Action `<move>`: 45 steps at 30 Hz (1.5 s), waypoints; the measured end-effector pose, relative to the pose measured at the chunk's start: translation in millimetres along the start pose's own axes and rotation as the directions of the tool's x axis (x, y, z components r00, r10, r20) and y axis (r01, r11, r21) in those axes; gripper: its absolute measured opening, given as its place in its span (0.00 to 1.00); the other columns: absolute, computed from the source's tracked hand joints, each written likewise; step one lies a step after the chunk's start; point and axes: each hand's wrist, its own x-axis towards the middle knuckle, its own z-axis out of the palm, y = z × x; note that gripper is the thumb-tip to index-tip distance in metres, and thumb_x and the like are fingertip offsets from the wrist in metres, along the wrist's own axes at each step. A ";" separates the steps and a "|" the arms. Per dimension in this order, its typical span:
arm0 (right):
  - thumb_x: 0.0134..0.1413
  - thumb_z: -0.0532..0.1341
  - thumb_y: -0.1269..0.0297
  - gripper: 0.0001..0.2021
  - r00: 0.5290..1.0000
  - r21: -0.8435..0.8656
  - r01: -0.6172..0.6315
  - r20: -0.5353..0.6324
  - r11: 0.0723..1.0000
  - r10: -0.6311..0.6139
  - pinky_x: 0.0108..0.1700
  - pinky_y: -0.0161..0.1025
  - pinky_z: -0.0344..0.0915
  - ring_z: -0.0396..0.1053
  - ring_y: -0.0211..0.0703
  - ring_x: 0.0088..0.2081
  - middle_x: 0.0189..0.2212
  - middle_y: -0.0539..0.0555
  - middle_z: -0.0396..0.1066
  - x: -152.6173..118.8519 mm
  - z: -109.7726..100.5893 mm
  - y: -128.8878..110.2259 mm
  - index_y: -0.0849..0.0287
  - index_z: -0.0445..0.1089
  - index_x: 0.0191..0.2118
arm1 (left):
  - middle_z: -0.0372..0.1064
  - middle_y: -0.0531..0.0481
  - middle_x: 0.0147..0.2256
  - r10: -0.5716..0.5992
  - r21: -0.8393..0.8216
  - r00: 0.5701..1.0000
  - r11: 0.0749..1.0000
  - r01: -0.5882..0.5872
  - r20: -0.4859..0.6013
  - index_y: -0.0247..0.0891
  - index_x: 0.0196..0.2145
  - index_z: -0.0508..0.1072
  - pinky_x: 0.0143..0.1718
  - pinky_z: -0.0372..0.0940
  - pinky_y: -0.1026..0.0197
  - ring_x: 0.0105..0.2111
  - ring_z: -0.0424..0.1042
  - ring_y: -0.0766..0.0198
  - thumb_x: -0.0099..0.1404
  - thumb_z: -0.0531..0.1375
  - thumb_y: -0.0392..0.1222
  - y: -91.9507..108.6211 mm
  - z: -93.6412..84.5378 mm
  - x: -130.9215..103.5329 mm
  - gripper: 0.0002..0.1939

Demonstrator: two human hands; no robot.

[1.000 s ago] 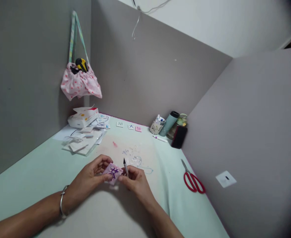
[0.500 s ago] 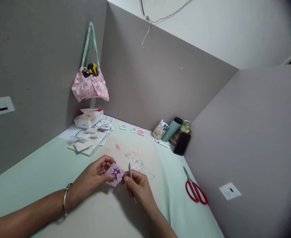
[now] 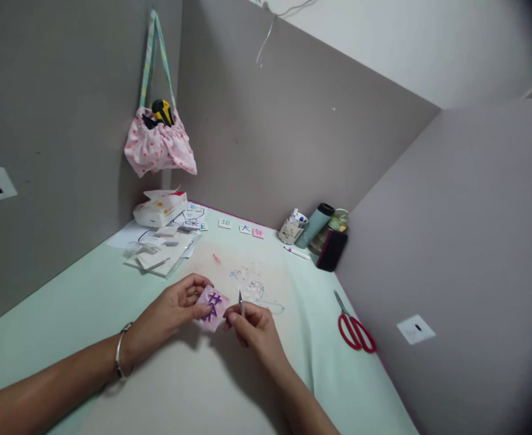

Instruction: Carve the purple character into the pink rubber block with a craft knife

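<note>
In the head view, the person's left hand (image 3: 175, 305) has its thumb pressed on the face of a pale pink block (image 3: 217, 306), its other fingers curled at the far edge and behind, pinching it. The block is at the near middle of the table (image 3: 125, 302), raised in the grip, tilted, with a purple character on its face. The right hand (image 3: 254, 323) is just to its right, fingers bent closed around a slim craft knife (image 3: 242, 305) whose blade points up; whether its fingertips touch the block cannot be told. Beyond the hands lie small shavings (image 3: 250, 290). Red-handled scissors (image 3: 355, 329) lie to the right. Far right, a white pen (image 3: 297, 252) lies before a pen cup (image 3: 292, 229), a teal tumbler (image 3: 315, 226) and a dark phone (image 3: 332, 251). Far left, a white box (image 3: 161, 209) sits beneath a hanging pink dotted bag (image 3: 161, 148).
</note>
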 end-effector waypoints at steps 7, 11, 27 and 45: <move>0.50 0.70 0.46 0.20 0.999 -0.016 -0.010 0.035 1.000 0.011 0.26 0.36 0.46 0.51 0.33 0.22 0.22 0.49 0.67 -1.0 6.3 -3.2 0.60 0.75 0.28 | 0.71 0.53 0.36 0.012 -0.030 1.000 0.999 -0.012 -0.009 0.39 0.48 0.67 0.39 0.63 0.59 0.37 0.71 0.61 0.61 0.72 0.49 -1.5 -0.3 -0.6 0.24; 0.51 0.70 0.49 0.19 0.998 -0.035 -0.020 0.053 0.999 0.022 0.28 0.36 0.45 0.49 0.34 0.24 0.19 0.47 0.60 -3.5 12.8 -5.3 0.60 0.73 0.23 | 0.73 0.52 0.38 0.007 -0.034 1.000 0.999 -0.007 -0.006 0.40 0.49 0.68 0.41 0.64 0.60 0.39 0.73 0.60 0.62 0.71 0.49 -2.6 0.2 -1.4 0.23; 0.51 0.70 0.47 0.20 0.991 0.048 -0.043 0.127 0.998 0.036 0.27 0.37 0.45 0.48 0.34 0.22 0.16 0.43 0.53 -3.9 12.3 -10.0 0.60 0.74 0.24 | 0.75 0.47 0.44 0.005 -0.008 0.999 1.000 -0.005 0.043 0.41 0.50 0.69 0.41 0.66 0.58 0.39 0.74 0.58 0.68 0.67 0.56 -0.9 -4.6 -6.5 0.22; 0.47 0.72 0.44 0.22 0.998 0.075 -0.049 0.049 0.996 0.045 0.25 0.35 0.45 0.49 0.32 0.21 0.18 0.43 0.56 -0.8 9.0 -8.7 0.58 0.68 0.26 | 0.74 0.49 0.39 -0.012 0.005 1.000 1.000 0.012 -0.008 0.41 0.49 0.70 0.40 0.68 0.57 0.39 0.75 0.56 0.61 0.72 0.53 -1.6 0.6 -9.5 0.25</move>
